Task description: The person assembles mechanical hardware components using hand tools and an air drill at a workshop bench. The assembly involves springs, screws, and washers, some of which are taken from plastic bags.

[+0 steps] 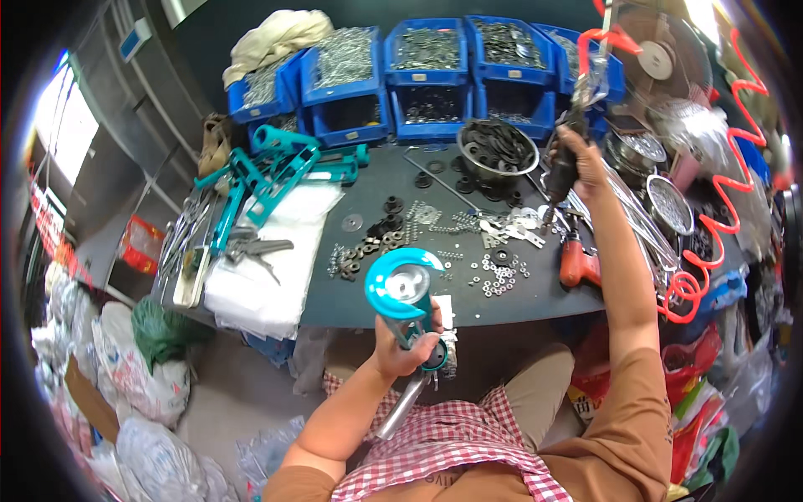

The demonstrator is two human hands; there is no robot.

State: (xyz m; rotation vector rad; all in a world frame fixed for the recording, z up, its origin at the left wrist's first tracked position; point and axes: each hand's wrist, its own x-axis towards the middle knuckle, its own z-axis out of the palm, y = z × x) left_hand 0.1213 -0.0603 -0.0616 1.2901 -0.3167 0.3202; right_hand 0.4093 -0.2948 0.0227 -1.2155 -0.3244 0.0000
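My left hand (400, 353) is closed around a teal caulking gun frame (379, 283), held upright in front of the table's near edge. Its C-shaped end faces up, and a bare metal lever (405, 407) sticks out below my hand. My right hand (583, 165) grips a black power screwdriver (562, 176) hanging at the right, its tip pointing down. Beneath that tip lie flat silver plates (520, 224). Small nuts (500, 276), springs and black washers spread over the table between my hands. The two tools are well apart.
Blue bins (343, 63) of small metal parts line the back. A steel bowl (499, 159) holds black pieces. More teal frames (284, 180) lie left, near white sheets (263, 268). A red drill (577, 263), metal rods (623, 217) and a red coiled hose (721, 201) occupy the right.
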